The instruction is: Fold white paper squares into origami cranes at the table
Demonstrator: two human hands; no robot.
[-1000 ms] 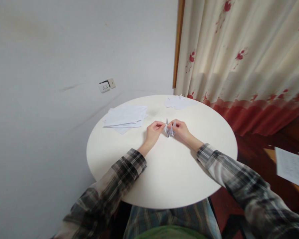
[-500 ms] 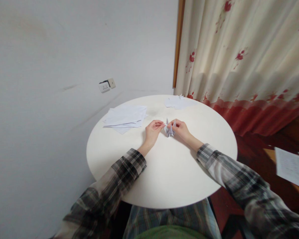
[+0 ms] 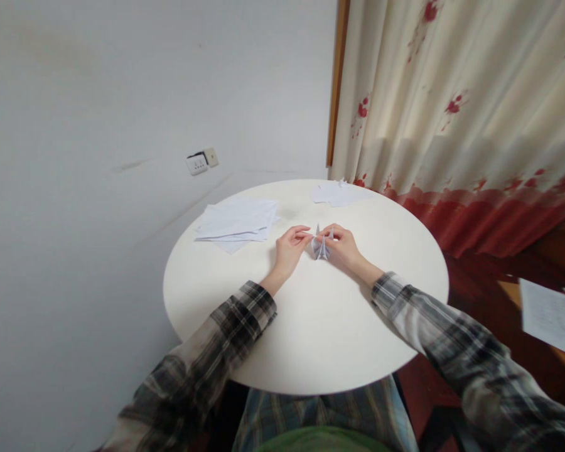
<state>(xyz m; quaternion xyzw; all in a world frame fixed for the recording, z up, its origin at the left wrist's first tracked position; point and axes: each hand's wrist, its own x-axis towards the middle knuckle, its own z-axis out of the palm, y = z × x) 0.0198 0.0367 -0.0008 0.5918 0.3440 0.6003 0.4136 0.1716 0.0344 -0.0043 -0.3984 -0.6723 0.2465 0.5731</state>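
Between my hands, above the middle of the white round table [image 3: 306, 333], is a small folded paper figure [image 3: 321, 249] with several pointed flaps standing up. My left hand [image 3: 292, 245] pinches its left edge between thumb and fingers. On the other side my right hand [image 3: 343, 243] grips the figure, its fingertips partly hidden behind the upright points. The exact fold under the fingers is too small to make out.
A loose stack of white paper sheets [image 3: 238, 220] lies at the table's back left. More paper [image 3: 336, 193] lies near the far edge, with a small white folded piece on it. A wall socket [image 3: 196, 164], a floral curtain [image 3: 452, 125] and printed sheets [image 3: 550, 317] at right surround the table.
Both hands stay in almost the same place on the folded paper. The left fingers have shifted slightly right, closer to it, and the figure has turned a little.
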